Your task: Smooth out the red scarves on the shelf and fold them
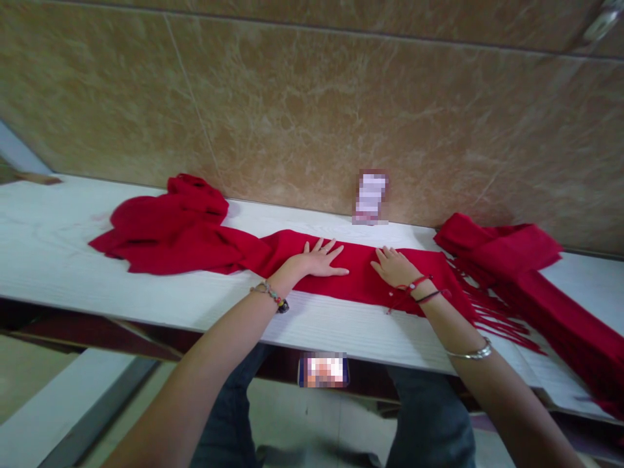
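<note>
A red fringed scarf (361, 268) lies lengthwise along a white table (331, 318). Its middle stretch is flat, its left part is bunched into a loose heap, and its fringe spreads at the right end. My left hand (320, 260) rests palm down on the flat stretch, fingers spread. To its right, my right hand (396, 268) also lies flat on the cloth, fingers stretched out near the fringed end. Neither hand grips the fabric; what is under the palms is hidden.
Another red fringed cloth (507, 250) lies folded at the right, running over the front edge. A phone (370, 196) with a blurred-out screen leans on the marbled tile wall (292, 104). A second blurred screen (323, 370) shows below the table's front edge, between my legs.
</note>
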Tool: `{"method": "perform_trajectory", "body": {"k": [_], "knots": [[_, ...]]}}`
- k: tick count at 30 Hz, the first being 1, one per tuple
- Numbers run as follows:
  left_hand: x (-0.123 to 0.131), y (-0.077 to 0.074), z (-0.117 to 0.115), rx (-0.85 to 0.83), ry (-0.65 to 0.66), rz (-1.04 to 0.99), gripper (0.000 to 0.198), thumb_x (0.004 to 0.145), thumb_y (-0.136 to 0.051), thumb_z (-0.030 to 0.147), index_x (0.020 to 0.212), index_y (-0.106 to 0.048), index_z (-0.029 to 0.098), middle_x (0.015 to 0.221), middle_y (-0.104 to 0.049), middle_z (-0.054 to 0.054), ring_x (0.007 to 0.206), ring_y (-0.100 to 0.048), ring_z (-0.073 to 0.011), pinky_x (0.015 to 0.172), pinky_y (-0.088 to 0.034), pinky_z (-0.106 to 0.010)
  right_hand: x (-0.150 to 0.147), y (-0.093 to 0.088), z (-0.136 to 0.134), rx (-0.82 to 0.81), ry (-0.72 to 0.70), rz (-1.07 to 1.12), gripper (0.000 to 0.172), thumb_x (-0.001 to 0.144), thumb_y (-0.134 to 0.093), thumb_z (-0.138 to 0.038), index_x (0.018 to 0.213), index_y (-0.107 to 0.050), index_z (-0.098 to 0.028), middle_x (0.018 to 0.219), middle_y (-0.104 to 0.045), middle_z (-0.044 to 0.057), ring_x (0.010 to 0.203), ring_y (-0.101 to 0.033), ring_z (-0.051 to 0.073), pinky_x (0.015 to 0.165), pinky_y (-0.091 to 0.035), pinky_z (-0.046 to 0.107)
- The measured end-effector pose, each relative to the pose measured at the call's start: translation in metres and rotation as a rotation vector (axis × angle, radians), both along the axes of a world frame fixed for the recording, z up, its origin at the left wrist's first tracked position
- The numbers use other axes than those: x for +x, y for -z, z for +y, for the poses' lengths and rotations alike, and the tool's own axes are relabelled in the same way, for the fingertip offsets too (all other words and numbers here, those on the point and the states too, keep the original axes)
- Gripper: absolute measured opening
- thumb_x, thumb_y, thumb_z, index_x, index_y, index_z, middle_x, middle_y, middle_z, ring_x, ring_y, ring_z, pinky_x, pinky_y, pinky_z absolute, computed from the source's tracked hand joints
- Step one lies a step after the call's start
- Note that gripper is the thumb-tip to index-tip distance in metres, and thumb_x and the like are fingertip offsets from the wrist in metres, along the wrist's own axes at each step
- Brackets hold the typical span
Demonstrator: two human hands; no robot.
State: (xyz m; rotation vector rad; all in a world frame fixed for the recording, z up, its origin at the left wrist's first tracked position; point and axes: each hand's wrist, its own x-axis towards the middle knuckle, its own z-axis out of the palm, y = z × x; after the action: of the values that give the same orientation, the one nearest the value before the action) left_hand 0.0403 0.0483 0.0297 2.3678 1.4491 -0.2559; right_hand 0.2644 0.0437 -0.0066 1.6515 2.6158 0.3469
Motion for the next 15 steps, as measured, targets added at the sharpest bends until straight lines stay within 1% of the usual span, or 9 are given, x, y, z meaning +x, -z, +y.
{"method": "perform_trajectory", "body": {"k": [2, 3, 5, 7, 9, 10, 12, 15], "knots": [[0.000, 0.001, 0.001, -0.001, 0.000, 0.000, 0.094, 0.072, -0.033, 0.076, 0.146, -0.007, 0.024, 0.150, 0.008, -0.004, 0.137, 0.012, -0.0315, 0.107, 0.000, -0.058, 0.004, -0.002, -0.002, 0.022, 0.075, 0.025, 0.048, 0.093, -0.029, -0.032, 0.125, -0.046, -0.001, 0.129, -0.048, 0.027, 0.120, -0.045, 0.031, 0.094, -0.041, 0.044], [-0.001, 0.002, 0.002, 0.000, 0.000, 0.002, 0.094, 0.072, -0.034, 0.076, 0.146, -0.006, 0.024, 0.150, 0.008, -0.004, 0.137, 0.011, -0.0316, 0.107, 0.000, -0.058, 0.004, -0.003, -0.004, 0.033, 0.084, 0.050, 0.049, 0.093, -0.030, -0.032, 0.127, -0.045, 0.000, 0.131, -0.045, 0.027, 0.122, -0.043, 0.031, 0.096, -0.040, 0.043], [-0.001, 0.003, 0.003, 0.004, -0.001, 0.008, 0.094, 0.072, -0.034, 0.076, 0.146, -0.006, 0.024, 0.150, 0.008, -0.004, 0.137, 0.010, -0.0318, 0.107, 0.000, -0.059, -0.003, -0.005, -0.007, 0.054, 0.032, 0.111, 0.051, 0.093, -0.030, -0.032, 0.132, -0.039, 0.000, 0.137, -0.039, 0.026, 0.127, -0.037, 0.032, 0.099, -0.037, 0.043], [-0.001, 0.004, 0.004, 0.011, 0.003, 0.007, 0.094, 0.072, -0.033, 0.076, 0.145, -0.007, 0.024, 0.150, 0.008, -0.004, 0.137, 0.010, -0.0321, 0.106, 0.000, -0.059, -0.012, -0.005, -0.012, 0.064, -0.049, 0.162, 0.053, 0.093, -0.029, -0.033, 0.135, -0.036, -0.002, 0.141, -0.034, 0.023, 0.131, -0.031, 0.031, 0.101, -0.035, 0.044], [-0.002, 0.004, 0.004, 0.011, 0.010, 0.006, 0.094, 0.072, -0.032, 0.077, 0.146, -0.007, 0.023, 0.151, 0.008, -0.005, 0.137, 0.010, -0.0325, 0.106, 0.001, -0.058, -0.021, -0.005, -0.017, 0.035, -0.126, 0.169, 0.053, 0.093, -0.029, -0.036, 0.136, -0.036, -0.005, 0.143, -0.033, 0.020, 0.133, -0.028, 0.030, 0.102, -0.034, 0.045], [-0.002, 0.004, 0.004, 0.008, 0.013, 0.008, 0.094, 0.072, -0.032, 0.076, 0.146, -0.007, 0.023, 0.151, 0.007, -0.005, 0.137, 0.010, -0.0326, 0.107, 0.001, -0.058, -0.024, -0.005, -0.018, 0.007, -0.141, 0.155, 0.053, 0.093, -0.029, -0.037, 0.136, -0.037, -0.006, 0.143, -0.034, 0.019, 0.132, -0.029, 0.030, 0.102, -0.034, 0.045], [-0.002, 0.003, 0.004, 0.001, 0.011, 0.017, 0.094, 0.072, -0.032, 0.076, 0.146, -0.006, 0.022, 0.151, 0.008, -0.005, 0.137, 0.010, -0.0322, 0.107, 0.001, -0.058, -0.024, -0.006, -0.020, -0.060, -0.107, 0.105, 0.055, 0.092, -0.030, -0.040, 0.135, -0.038, -0.007, 0.142, -0.035, 0.019, 0.131, -0.031, 0.031, 0.100, -0.035, 0.046], [-0.001, 0.002, 0.004, -0.003, 0.003, 0.027, 0.094, 0.072, -0.032, 0.076, 0.146, -0.005, 0.023, 0.151, 0.009, -0.004, 0.137, 0.011, -0.0308, 0.107, 0.002, -0.057, -0.009, -0.013, -0.017, -0.114, 0.043, 0.005, 0.052, 0.092, -0.031, -0.035, 0.133, -0.040, -0.005, 0.140, -0.038, 0.021, 0.127, -0.036, 0.031, 0.097, -0.037, 0.045]]}}
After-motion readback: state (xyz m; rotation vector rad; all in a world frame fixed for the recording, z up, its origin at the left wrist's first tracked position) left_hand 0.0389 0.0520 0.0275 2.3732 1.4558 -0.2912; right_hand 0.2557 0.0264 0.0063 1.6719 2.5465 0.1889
